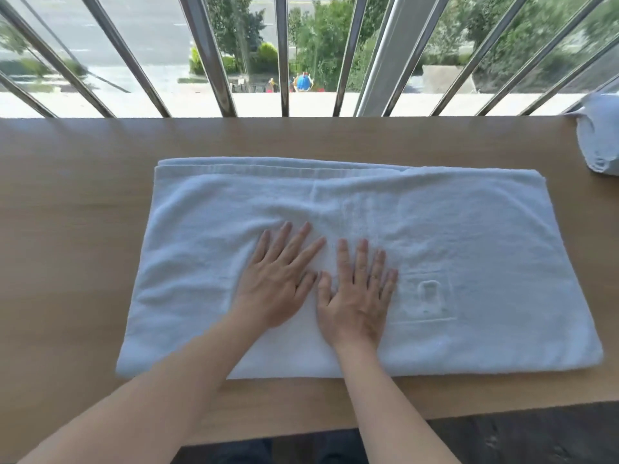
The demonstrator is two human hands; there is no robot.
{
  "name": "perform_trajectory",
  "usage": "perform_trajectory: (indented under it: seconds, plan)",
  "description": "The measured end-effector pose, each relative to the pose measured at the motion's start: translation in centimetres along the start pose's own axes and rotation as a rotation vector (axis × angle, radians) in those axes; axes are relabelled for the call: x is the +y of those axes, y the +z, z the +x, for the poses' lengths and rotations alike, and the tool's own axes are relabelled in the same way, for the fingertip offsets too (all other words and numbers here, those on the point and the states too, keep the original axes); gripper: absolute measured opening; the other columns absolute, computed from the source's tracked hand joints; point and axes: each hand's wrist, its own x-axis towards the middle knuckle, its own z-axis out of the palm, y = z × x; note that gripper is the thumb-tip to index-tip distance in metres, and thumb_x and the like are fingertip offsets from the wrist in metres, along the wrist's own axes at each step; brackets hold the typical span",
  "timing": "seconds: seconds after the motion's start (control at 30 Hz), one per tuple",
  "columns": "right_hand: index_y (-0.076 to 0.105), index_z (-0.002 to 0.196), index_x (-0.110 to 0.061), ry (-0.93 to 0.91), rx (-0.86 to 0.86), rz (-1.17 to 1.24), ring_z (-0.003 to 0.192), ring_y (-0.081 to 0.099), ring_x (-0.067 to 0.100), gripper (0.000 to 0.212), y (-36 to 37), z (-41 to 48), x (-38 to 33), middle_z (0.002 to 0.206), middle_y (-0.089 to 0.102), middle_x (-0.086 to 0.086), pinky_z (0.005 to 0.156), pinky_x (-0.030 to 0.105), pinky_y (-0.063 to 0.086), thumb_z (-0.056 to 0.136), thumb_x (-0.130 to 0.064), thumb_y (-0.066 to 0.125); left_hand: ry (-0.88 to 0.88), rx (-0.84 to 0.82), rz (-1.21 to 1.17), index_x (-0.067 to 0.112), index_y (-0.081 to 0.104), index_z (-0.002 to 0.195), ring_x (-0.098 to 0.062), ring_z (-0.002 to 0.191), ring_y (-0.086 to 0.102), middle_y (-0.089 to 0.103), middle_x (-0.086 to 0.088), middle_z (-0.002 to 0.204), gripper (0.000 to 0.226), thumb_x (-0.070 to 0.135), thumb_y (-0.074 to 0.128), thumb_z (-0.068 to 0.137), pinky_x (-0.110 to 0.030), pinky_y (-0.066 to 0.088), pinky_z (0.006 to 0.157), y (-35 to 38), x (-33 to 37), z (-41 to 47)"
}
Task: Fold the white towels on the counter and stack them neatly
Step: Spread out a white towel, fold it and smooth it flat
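Observation:
A white towel [469, 236], folded into a wide rectangle, lies flat across the middle of the wooden counter [73, 229]. An embossed logo shows on its near right part. My left hand [279, 279] and my right hand [356, 296] lie side by side, palms down and fingers straight, pressing on the towel's middle. Another white towel [599, 135] sits bunched at the counter's far right edge, partly cut off by the frame.
Slanted metal window bars [284, 55] rise directly behind the counter's far edge, with a street and trees beyond. The counter's near edge runs just below the towel; dark floor shows under it. Bare wood lies left of the towel.

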Motion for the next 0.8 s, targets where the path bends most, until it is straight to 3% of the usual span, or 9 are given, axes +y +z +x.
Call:
perform_trajectory:
  seconds: [0.3,0.5,0.67,0.8]
  plan:
    - [0.009,0.161,-0.035,0.001,0.042,-0.037,0.156,-0.006,0.026,0.07,0.1,0.2,0.0,0.17,0.001,0.0,0.122,0.06,0.006,0.098,-0.055,0.033,-0.028,-0.02,0.054,0.047,-0.001,0.158,-0.021,0.155,-0.011,-0.003,0.009,0.169,0.066,0.07,0.01,0.096,-0.055,-0.01,0.122,-2.5,-4.4,8.6]
    - [0.018,0.16,-0.031,-0.022,0.093,-0.037,0.156,0.001,0.029,0.071,0.3,0.4,0.0,0.169,0.009,0.002,0.121,0.062,0.009,0.095,-0.052,0.037,-0.085,-0.025,0.07,0.042,-0.003,0.159,-0.024,0.155,-0.008,-0.003,0.003,0.169,0.068,0.069,0.007,0.097,-0.051,-0.008,0.123,-3.6,-6.4,12.4]
    - [0.019,0.16,-0.03,-0.021,0.096,-0.062,0.156,0.002,0.03,0.071,0.3,0.4,-0.1,0.169,0.009,0.003,0.121,0.062,0.007,0.095,-0.052,0.036,-0.075,-0.006,-0.055,0.034,0.003,0.16,-0.023,0.154,-0.014,-0.007,-0.003,0.169,0.064,0.057,0.016,0.102,-0.045,-0.009,0.125,-3.6,-4.4,9.5]
    - [0.021,0.16,-0.029,-0.028,0.1,-0.059,0.156,0.002,0.032,0.071,0.2,0.5,0.0,0.169,0.01,0.004,0.12,0.064,0.008,0.094,-0.052,0.035,-0.008,0.04,-0.079,0.028,0.018,0.161,-0.026,0.156,-0.002,0.005,-0.005,0.169,0.061,0.05,0.024,0.104,-0.048,0.001,0.126,-1.1,-0.5,1.4]
